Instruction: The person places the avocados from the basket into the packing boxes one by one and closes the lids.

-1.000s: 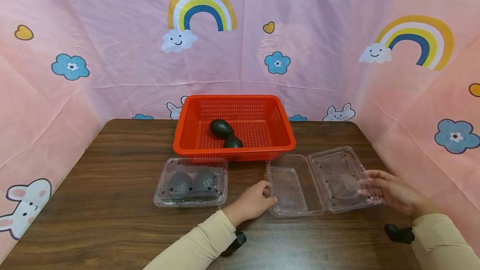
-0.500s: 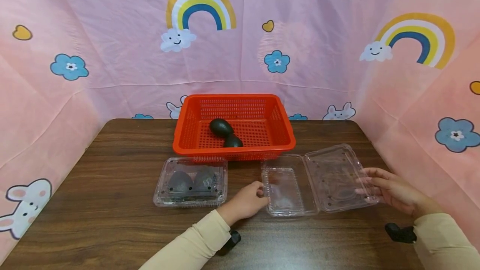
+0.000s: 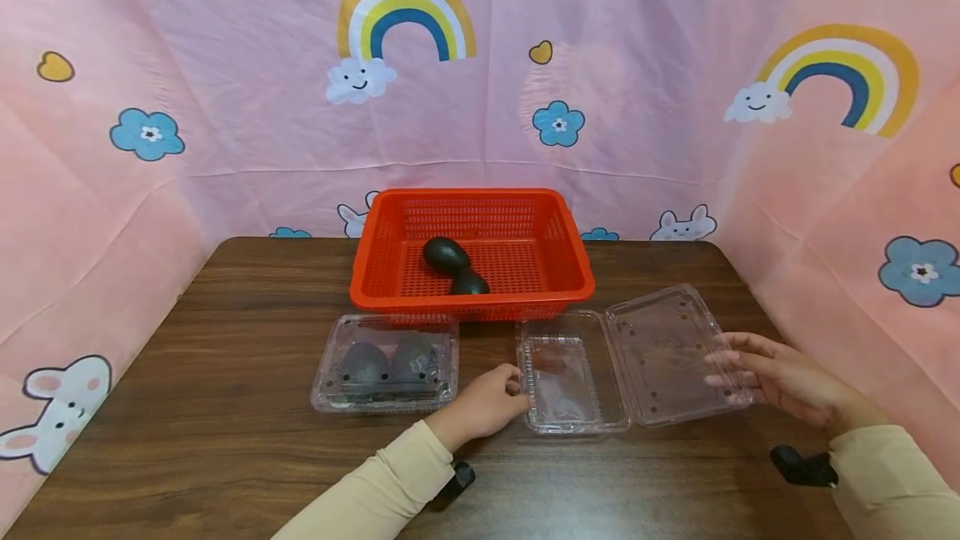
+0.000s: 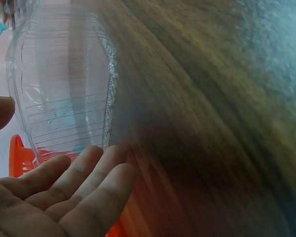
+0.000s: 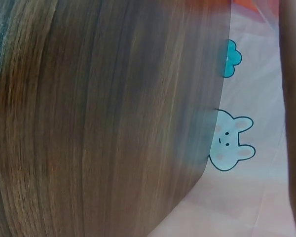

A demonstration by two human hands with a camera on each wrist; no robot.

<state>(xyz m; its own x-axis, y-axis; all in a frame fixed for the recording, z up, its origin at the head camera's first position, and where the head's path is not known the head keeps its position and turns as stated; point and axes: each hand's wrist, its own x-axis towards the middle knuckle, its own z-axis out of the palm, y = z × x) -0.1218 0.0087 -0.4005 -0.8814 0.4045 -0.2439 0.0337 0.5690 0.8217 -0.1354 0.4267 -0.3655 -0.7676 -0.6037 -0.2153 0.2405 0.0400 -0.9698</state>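
Observation:
In the head view, a clear plastic clamshell container (image 3: 561, 382) lies opened out on the table, its lid (image 3: 663, 361) folded to the right and tilted up. My left hand (image 3: 482, 404) is at the container's left edge; the left wrist view shows its fingers (image 4: 101, 190) extended by the base, the thumb apart on the other side. My right hand (image 3: 787, 382) is at the lid's right edge, with some fingertips showing through the plastic. Left of these, a closed clamshell (image 3: 330, 373) holds two dark avocados (image 3: 363, 363).
A red plastic basket (image 3: 566, 273) stands behind the containers, with two avocados (image 3: 446, 256) inside. The brown wooden table (image 3: 225, 440) ends at a pink patterned cloth (image 3: 255, 107) behind and at the sides. Table surface fills most of the right wrist view.
The opened clamshell has shifted a little to the left, and its lid has tilted up slightly. Both hands have moved a little left with it.

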